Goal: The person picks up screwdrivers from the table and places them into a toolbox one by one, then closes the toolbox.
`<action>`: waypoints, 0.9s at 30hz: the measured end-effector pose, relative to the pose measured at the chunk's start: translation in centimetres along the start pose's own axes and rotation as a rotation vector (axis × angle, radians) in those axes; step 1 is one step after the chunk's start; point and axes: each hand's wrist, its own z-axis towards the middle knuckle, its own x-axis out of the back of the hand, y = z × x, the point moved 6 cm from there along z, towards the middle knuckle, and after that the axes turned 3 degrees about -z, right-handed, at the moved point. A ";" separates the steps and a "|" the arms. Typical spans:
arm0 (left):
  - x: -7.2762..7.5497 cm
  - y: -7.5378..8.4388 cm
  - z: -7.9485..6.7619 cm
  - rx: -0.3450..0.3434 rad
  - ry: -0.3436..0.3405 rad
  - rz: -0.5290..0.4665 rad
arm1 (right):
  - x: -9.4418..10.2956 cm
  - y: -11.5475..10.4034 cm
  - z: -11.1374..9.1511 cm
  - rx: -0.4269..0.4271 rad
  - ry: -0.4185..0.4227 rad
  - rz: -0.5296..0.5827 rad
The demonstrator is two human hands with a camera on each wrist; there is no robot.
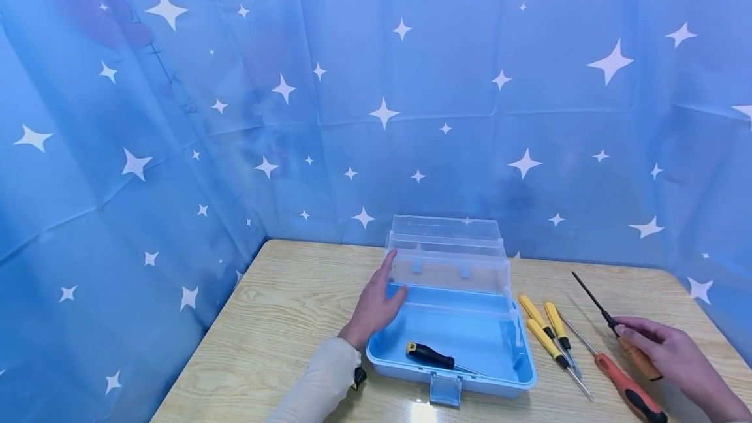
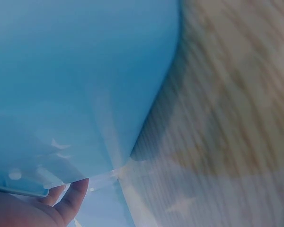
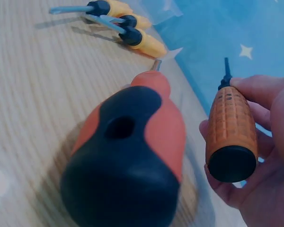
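Observation:
My right hand grips a screwdriver with an orange ribbed handle and a dark shaft, which points away over the table. In the right wrist view the thumb lies at the neck of that handle and the fingers curl behind it. A blue toolbox stands with its clear lid raised. At the box's left side rests my left hand, fingers straight along the wall and thumb over the rim. Inside the box lies a black-handled screwdriver with a yellow end.
Right of the box, several yellow-handled screwdrivers lie together. Between them and my right hand is a large red-and-black screwdriver. Part of a small black-and-yellow object shows beside my left sleeve. A blue starry curtain hangs behind the wooden table.

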 end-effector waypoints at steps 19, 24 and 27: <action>0.0 0.1 0.0 -0.011 0.003 -0.001 | 0.7 -0.8 -0.4 -0.020 0.070 0.073; 0.0 0.2 0.0 -0.009 0.000 -0.002 | 1.0 -1.6 -0.5 -0.010 0.089 0.087; 0.1 0.2 -0.1 -0.007 -0.004 -0.003 | 1.0 -2.0 -0.6 -0.010 0.087 0.105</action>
